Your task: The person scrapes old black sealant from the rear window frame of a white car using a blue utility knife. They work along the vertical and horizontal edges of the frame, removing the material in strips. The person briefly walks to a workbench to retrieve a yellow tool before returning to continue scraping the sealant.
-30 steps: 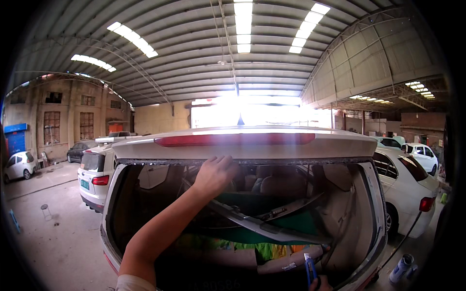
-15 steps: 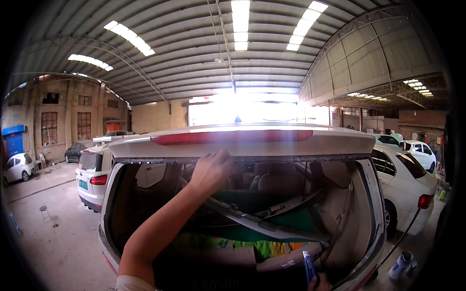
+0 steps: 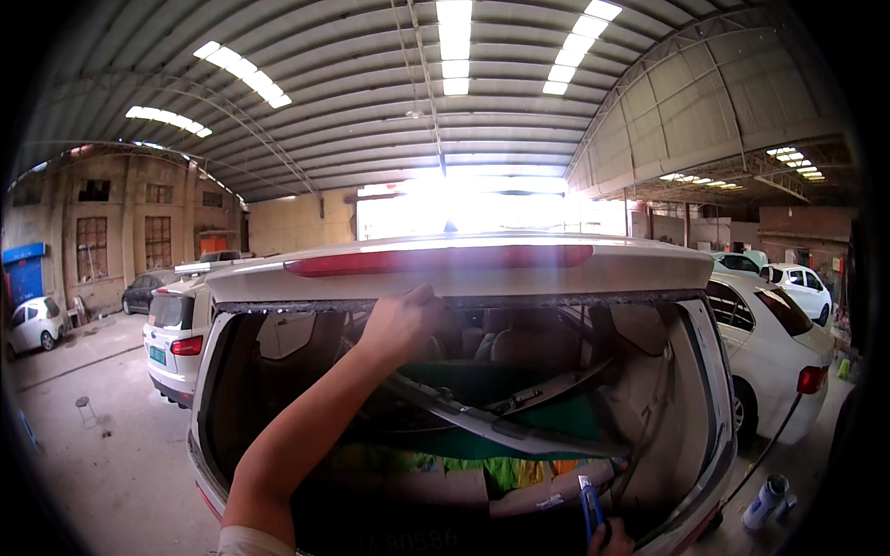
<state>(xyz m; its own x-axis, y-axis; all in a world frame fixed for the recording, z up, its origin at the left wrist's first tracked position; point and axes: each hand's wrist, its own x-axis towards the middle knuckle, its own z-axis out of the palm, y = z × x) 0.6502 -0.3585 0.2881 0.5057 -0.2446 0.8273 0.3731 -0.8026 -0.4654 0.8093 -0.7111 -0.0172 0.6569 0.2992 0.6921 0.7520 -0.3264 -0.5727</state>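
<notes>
My left hand is raised to the upper edge of a white car's rear window opening, fingers curled against a dark, rough strip under the spoiler. Whatever those fingers pinch, if anything, is hidden behind the hand. Low on the right, my right hand is closed around a blue utility knife, its pale tip pointing up. The opening has no glass in it. Through it, a long grey trim panel lies slanted above green and orange material.
A red brake light runs across the spoiler. White cars stand close by on the left and right. A stool is on the floor at left; a blue-and-white container stands at lower right.
My left hand has shifted very slightly down and left in the picture, still at the upper edge. The right hand stays low with the knife; the view has moved a little.
</notes>
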